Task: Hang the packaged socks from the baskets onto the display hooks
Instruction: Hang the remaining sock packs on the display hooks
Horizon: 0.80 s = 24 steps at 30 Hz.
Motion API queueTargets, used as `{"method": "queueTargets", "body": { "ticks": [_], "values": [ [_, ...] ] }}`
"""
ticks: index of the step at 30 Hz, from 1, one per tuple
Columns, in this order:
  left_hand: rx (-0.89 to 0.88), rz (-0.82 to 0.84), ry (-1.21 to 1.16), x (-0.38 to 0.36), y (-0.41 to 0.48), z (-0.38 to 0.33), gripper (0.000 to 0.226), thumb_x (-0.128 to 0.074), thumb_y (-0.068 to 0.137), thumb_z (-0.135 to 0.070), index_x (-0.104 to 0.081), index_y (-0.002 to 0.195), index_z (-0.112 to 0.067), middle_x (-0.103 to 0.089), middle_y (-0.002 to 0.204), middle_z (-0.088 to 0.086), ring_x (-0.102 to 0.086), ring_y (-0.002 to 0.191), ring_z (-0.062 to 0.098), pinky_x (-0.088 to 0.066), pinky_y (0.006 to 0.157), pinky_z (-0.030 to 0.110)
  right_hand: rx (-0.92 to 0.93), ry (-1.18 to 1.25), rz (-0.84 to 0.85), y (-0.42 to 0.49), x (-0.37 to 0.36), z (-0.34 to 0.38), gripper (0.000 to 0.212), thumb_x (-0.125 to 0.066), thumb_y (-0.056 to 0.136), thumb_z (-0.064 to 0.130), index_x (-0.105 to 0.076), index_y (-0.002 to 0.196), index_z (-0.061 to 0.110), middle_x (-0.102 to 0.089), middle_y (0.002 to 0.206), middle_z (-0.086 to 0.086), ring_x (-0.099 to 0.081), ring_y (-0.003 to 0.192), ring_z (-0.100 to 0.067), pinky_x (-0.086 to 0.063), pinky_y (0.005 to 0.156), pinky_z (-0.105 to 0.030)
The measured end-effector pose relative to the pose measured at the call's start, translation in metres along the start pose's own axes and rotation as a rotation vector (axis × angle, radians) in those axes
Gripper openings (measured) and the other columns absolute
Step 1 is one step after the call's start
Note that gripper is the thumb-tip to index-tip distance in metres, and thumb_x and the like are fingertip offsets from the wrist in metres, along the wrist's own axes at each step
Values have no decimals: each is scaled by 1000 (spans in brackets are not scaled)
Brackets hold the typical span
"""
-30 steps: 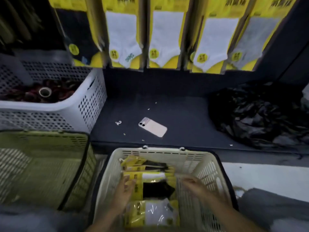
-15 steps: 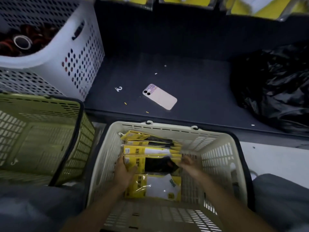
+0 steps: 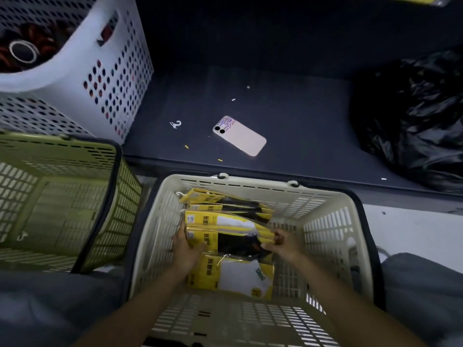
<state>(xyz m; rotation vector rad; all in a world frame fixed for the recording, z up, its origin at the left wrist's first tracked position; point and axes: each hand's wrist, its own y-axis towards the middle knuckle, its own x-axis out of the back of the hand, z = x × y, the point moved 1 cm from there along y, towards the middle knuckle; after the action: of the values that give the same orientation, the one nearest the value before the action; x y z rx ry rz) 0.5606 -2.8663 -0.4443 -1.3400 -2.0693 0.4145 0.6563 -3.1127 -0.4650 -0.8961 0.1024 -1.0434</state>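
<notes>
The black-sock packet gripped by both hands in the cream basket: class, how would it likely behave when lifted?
Probably light: the black-sock packet is thin, just socks on card. Likely semi-stiff, since its yellow card backing lies flat between the left hand and right hand. Its glossy clear wrap, showing glare, may be slippery.

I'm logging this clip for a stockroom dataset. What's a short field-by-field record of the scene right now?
left hand: grips left end of black-sock pack
right hand: pinches its right end
cream basket: holds several yellow sock packs
phone: face down on dark shelf
green basket: left of cream basket
black bag: shelf's right side
</notes>
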Motion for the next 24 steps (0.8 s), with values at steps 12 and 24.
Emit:
{"method": "queueTargets", "body": {
  "ticks": [12, 24],
  "values": [
    [10, 87, -198, 5, -24, -36, 75, -76, 77, -22, -38, 141, -19, -47, 139, 7, -49, 121, 24, -46, 96, 40, 256, 267, -79, -77, 49, 93, 18, -65, 88, 17, -70, 102, 6, -70, 101, -9, -63, 98, -21, -46, 90, -25],
    [-222, 148, -467, 3, -82, -181, 140, -83, 34, -69, 1, 145, -49, -35, 144, -12, -40, 131, 16, -36, 107, 50, 416, 635, -320, -196, 134, 184, 25, -59, 92, 35, -67, 102, 14, -71, 106, -7, -64, 102, -24, -45, 98, -42]
  ]
}}
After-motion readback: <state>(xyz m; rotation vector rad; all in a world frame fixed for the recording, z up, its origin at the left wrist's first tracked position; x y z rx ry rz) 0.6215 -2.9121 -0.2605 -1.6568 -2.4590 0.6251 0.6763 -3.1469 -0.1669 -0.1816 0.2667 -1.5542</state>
